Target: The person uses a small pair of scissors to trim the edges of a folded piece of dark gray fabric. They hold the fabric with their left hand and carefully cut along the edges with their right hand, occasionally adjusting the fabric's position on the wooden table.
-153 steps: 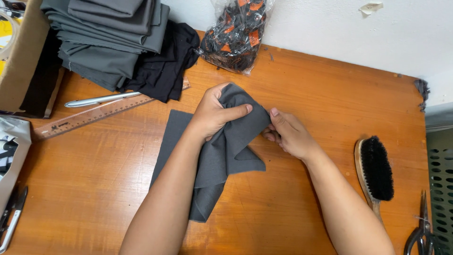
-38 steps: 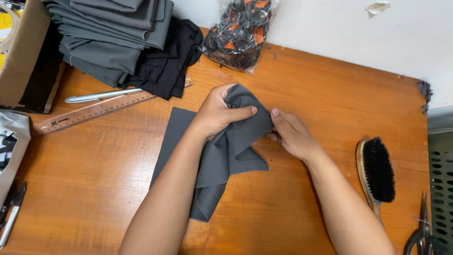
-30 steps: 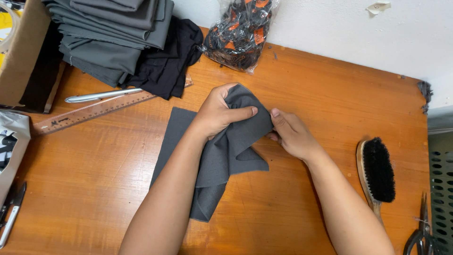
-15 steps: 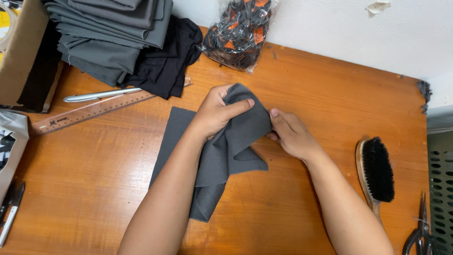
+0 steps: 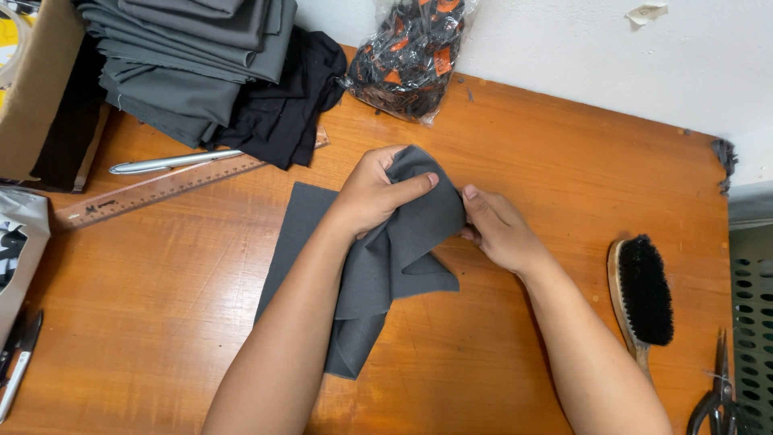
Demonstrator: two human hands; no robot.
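At mid-bench, the left hand (image 5: pixel 372 193) clenches its grip on a bunched fold of the dark grey cloth (image 5: pixel 378 266) while the right hand (image 5: pixel 501 231) pinches its right edge. A clothes brush (image 5: pixel 642 294) (black bristles up) lies right of them on the wooden bench (image 5: pixel 161 282); a ruler (image 5: pixel 161 189) lies far left.

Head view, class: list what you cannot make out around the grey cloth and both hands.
- Right hand fingers: tucked behind the grey cloth.
- Cloth's left part: hidden under the left hand and forearm.
- Scissors: cut off by the bottom edge.
- Cardboard box: cut off at the left edge.
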